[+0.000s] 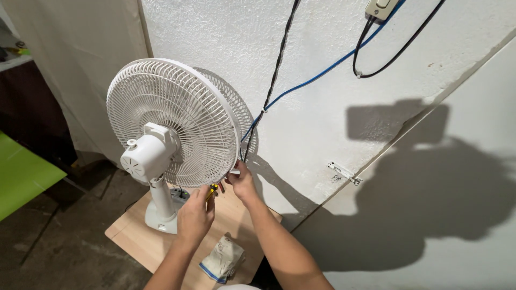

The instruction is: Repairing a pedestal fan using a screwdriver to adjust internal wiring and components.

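- Rough white plaster wall [333, 123] behind, with a blue cable [322, 72] and black cables [279, 59] running down it from a beige switch box [381, 7] at the top.
- White plastic desk fan [172, 126] stands upright on a light wooden board [137, 236], my bench here, which lies on the dark concrete floor [59, 252]. Fan's motor housing faces me; grille faces the wall.
- My right hand [242, 181] pinches the lower right edge of the fan's grille rim, fingers closed narrow on it.
- My left hand [196, 215] is wrapped around a yellow-handled screwdriver [213, 189], tip pointing up to the rim just beside the right hand.
- Crumpled grey-white cloth with blue trim [223, 259] lies on the board, near my left forearm.
- Green sheet [21, 174] at far left, well apart from the fan.
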